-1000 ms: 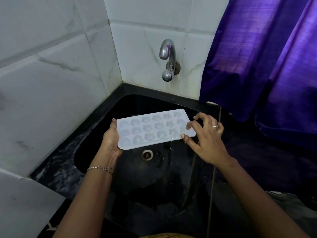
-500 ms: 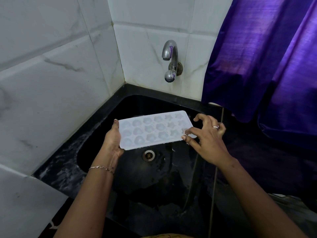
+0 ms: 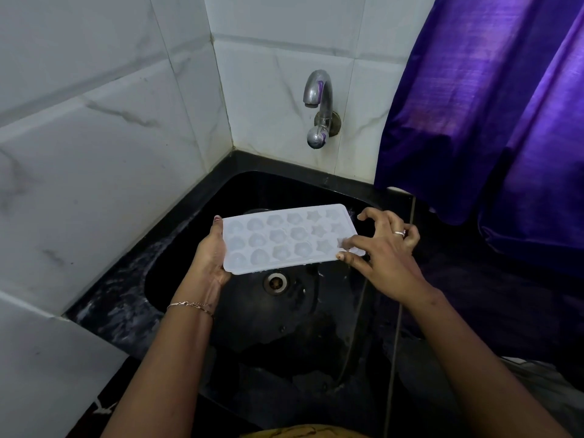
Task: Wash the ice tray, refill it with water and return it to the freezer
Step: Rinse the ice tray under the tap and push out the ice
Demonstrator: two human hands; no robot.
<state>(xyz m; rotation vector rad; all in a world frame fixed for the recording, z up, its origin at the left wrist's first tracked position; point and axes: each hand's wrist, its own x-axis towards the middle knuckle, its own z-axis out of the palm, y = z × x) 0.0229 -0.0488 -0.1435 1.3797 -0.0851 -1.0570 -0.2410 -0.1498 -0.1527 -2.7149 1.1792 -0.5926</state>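
A translucent white ice tray (image 3: 284,238) with star and shell shaped moulds is held level over the black sink (image 3: 252,191), above the drain (image 3: 275,281). My left hand (image 3: 211,254) grips its left short end, thumb on the top edge. My right hand (image 3: 384,251) pinches the tray's near right corner between thumb and forefinger, the other fingers spread and curled above it. A metal tap (image 3: 317,105) sticks out of the tiled wall behind the tray. No water runs from the tap.
White marble-look tiles (image 3: 94,153) form the wall on the left and behind the sink. A purple curtain (image 3: 489,105) hangs at the right, over the dark counter (image 3: 474,295). The sink rim at the left (image 3: 126,279) is wet.
The tray and both hands have barely shifted. My right forefinger has moved along the tray's right corner while the left grip stays the same.
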